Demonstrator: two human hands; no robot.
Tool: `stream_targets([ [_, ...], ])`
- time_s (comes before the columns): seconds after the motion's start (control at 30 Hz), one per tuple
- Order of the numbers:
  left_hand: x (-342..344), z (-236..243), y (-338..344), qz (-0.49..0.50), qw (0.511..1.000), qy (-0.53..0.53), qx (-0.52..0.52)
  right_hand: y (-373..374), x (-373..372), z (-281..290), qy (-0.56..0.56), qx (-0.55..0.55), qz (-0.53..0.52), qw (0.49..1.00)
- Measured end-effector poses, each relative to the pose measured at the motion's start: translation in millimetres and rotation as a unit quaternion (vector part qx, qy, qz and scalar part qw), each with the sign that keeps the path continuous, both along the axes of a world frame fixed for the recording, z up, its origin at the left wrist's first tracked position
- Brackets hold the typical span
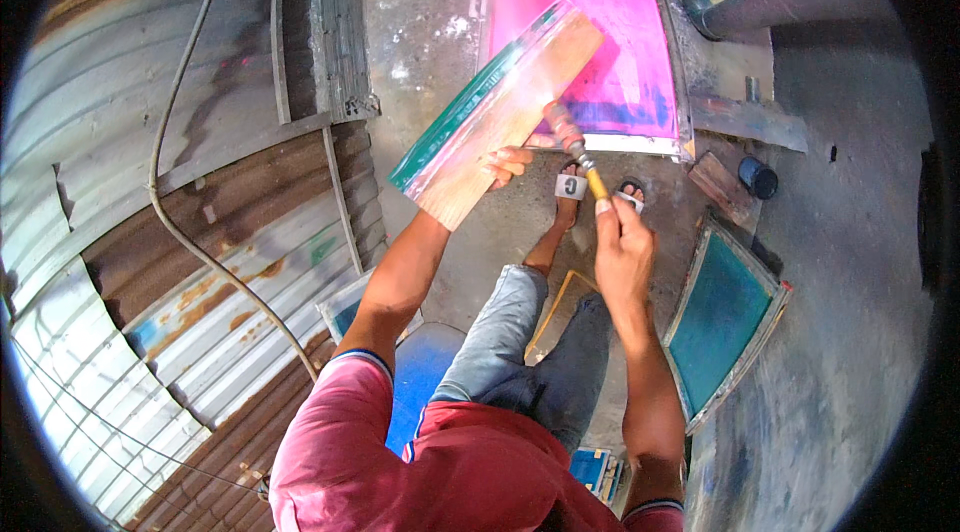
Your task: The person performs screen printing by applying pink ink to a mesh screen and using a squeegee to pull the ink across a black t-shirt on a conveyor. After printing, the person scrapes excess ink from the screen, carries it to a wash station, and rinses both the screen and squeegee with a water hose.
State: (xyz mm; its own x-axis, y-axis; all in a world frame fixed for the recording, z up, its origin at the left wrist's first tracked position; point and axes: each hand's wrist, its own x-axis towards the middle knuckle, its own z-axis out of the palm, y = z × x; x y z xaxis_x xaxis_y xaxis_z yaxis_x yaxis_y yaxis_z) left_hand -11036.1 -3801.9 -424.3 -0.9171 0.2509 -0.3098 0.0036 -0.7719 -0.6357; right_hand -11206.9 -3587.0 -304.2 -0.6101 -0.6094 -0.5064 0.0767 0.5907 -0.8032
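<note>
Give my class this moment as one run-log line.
left hand: holds wooden squeegee | right hand: grips yellow-handled tool | tool head: overlaps squeegee in view, contact unclear | pink screen: partly hidden by squeegee

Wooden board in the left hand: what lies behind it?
Behind the wooden board, the pink screen shows around its upper end and the grey floor beside its green edge. Part of the screen's left side and the palm of the left hand are covered.

Corrugated wall (pixel 120 132) at left; pipe (pixel 790 4) at upper right; dark cup (pixel 760 179) beside a wood block (pixel 720 187); teal screen (pixel 725 317) below the cup.
</note>
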Motion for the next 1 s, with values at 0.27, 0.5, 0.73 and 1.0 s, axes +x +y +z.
stream_targets([
  [0.27, 18, 16, -8, -0.009, 0.997, 0.013, -0.070, 9, -13, -12, 0.002, 0.027, 0.001, 1.000],
  [0.5, 35, 13, -27, 0.024, 0.998, 0.024, -0.061, 41, 6, 5, -0.007, 0.056, -0.005, 0.998],
  [0.73, 35, 22, -51, 0.002, 0.989, -0.021, -0.144, 31, 1, 13, -0.002, 0.028, 0.051, 0.998],
  [1.0, 27, 16, -75, -0.006, 0.978, -0.059, -0.199, 58, 28, 78, -0.001, -0.036, 0.080, 0.996],
])
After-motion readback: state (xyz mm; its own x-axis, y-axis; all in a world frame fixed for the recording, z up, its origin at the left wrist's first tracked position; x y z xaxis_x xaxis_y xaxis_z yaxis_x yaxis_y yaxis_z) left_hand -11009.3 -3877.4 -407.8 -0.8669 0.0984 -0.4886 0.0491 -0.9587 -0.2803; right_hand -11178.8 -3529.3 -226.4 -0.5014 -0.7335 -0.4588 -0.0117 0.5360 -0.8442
